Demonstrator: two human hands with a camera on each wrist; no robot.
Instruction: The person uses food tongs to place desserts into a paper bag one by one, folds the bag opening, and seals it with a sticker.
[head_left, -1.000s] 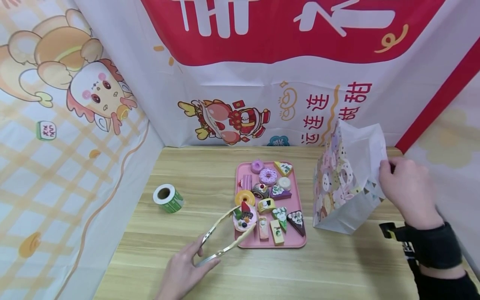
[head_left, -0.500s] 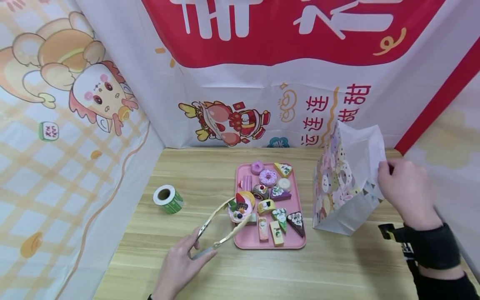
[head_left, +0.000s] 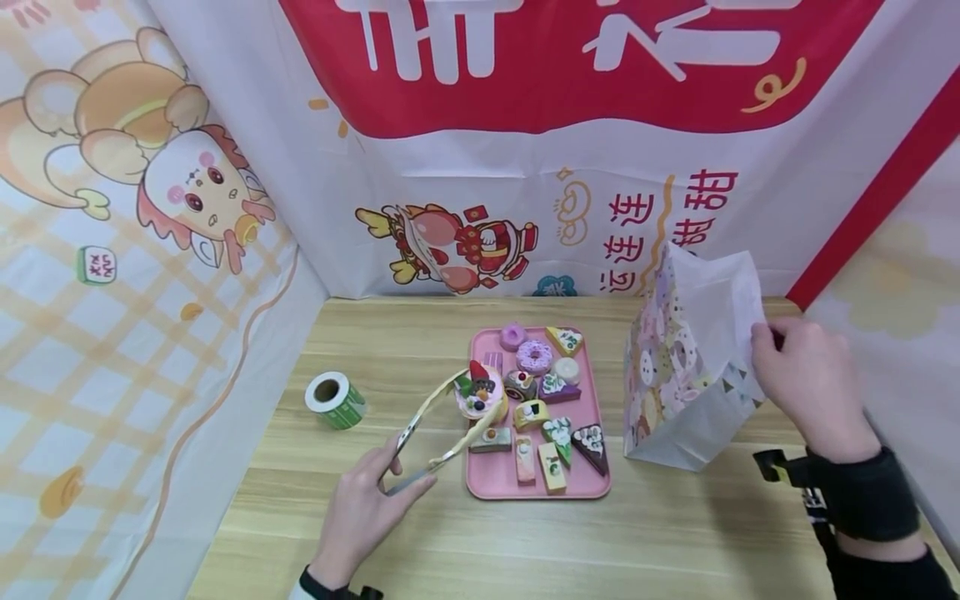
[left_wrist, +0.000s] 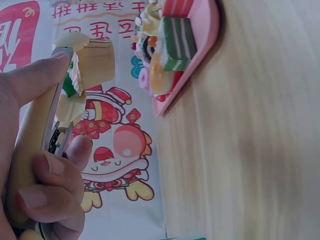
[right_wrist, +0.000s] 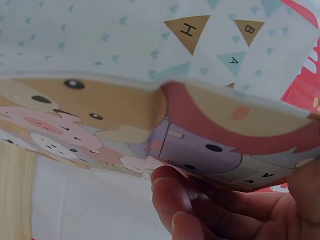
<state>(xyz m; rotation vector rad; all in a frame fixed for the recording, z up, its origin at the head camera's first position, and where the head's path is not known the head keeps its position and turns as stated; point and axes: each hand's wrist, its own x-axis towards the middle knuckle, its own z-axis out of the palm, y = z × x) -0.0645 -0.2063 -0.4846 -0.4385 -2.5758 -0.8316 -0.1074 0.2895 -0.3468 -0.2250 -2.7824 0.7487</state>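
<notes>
On the near side of the table [head_left: 292, 500], the left hand [head_left: 363, 504] curls round part-spread tongs [head_left: 406, 434] that hold a fruit-topped tart [head_left: 479, 396] over the left edge of the pink tray [head_left: 490, 479]. The tray bears bar-shaped cakes [head_left: 552, 467] by its near edge, a chocolate wedge [head_left: 590, 447] at its right, and a purple doughnut [head_left: 525, 358] toward its far edge. Nearer the table's far right corner, the right hand [head_left: 806, 375], fingers bent, pinches the rim of a gaping paper bag [head_left: 686, 367], contents hidden.
</notes>
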